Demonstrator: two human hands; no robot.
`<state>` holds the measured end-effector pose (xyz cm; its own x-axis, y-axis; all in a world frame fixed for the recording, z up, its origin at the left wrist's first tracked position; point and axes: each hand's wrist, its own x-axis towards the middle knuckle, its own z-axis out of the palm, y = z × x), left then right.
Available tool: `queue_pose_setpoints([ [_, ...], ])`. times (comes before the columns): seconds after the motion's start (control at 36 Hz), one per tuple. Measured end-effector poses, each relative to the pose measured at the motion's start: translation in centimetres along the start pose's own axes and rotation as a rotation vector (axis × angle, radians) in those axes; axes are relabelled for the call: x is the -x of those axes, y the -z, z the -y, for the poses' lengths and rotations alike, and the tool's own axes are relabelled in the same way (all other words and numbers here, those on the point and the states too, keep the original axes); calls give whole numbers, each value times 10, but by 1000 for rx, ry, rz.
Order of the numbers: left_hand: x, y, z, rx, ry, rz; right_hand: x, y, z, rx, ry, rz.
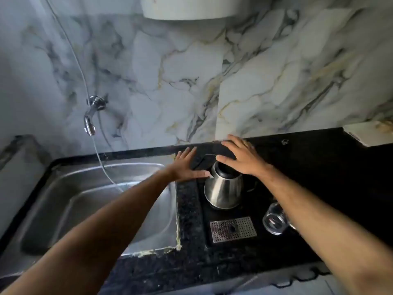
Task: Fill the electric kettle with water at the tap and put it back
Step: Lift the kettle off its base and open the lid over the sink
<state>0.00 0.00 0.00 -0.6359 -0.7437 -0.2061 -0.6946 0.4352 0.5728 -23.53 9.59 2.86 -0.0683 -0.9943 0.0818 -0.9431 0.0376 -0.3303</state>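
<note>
A steel electric kettle (223, 191) with a black lid stands on a black tray (263, 237) on the dark counter, right of the sink. My left hand (187, 166) hovers flat with fingers spread just left of the kettle's spout, holding nothing. Over the kettle's lid my right hand (241, 159) is spread open, and whether it touches the lid I cannot tell. A chrome tap (91, 117) juts from the marble wall above the steel sink (63, 201), with a thin hose running down past it.
A perforated metal drip grate (233, 229) sits in the tray in front of the kettle. A clear glass (274, 220) stands to the kettle's right, partly under my right forearm. A white appliance (189, 7) hangs on the wall above.
</note>
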Motion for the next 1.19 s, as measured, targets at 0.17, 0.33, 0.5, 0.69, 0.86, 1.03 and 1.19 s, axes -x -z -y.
queue_pose_setpoints([
  [0.17, -9, -48, -18, 315, 11, 239, 37, -20, -50, -512, -337, -130],
  [0.33, -19, -68, -12, 479, 39, 152, 45, -44, -75, -856, -591, -120],
  [0.5, -14, -77, -11, 615, -8, 156, 41, -75, -89, -1264, -681, -201],
  [0.69, -6, -81, -16, 713, -11, 114, 29, -90, -90, -1423, -717, -252],
  [0.86, -8, -61, -22, 766, 39, 70, 7, -77, -84, -1464, -685, -284],
  [1.03, 5, -1, -17, 748, 35, -62, -43, -52, -39, -1530, -624, -287],
  [1.19, 27, 58, 5, 431, 0, -503, -88, -53, 26, -1576, -571, -299],
])
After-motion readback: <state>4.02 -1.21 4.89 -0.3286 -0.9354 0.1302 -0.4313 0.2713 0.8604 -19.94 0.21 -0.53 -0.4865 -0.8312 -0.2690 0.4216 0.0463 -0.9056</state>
